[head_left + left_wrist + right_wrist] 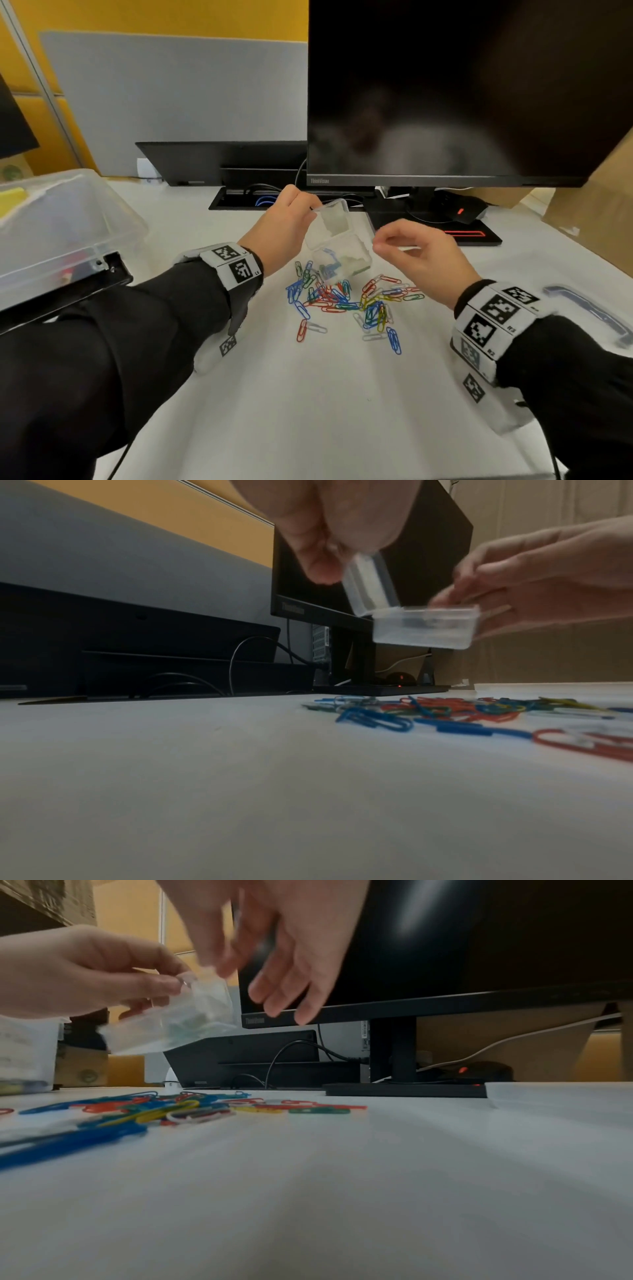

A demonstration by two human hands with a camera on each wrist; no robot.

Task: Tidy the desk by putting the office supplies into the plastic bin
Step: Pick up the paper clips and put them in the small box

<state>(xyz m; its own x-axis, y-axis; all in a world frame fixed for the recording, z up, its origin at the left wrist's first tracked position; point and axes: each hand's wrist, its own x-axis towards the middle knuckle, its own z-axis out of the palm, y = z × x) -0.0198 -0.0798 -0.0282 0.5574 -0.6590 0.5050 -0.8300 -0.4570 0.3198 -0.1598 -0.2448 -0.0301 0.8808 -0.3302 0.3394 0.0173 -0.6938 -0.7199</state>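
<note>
White desk (308, 411), yellow wall behind grey partition. Black monitor (445, 85) as landmark: below its front edge, left hand (284, 226) pinches hinged lid of small clear plastic case (337, 246) (few clips inside, blurred). Right hand (421, 250) beside case, fingers loosely spread, seemingly empty. Coloured paper clips (346, 301) scattered under case. Clear plastic bin (68, 219) far left of monitor, seen only by head camera.

A dark monitor (445, 89) stands beside a grey partition (178, 102).

Yellow wall (154, 17), grey partition (178, 102), white desk (308, 411)
</note>
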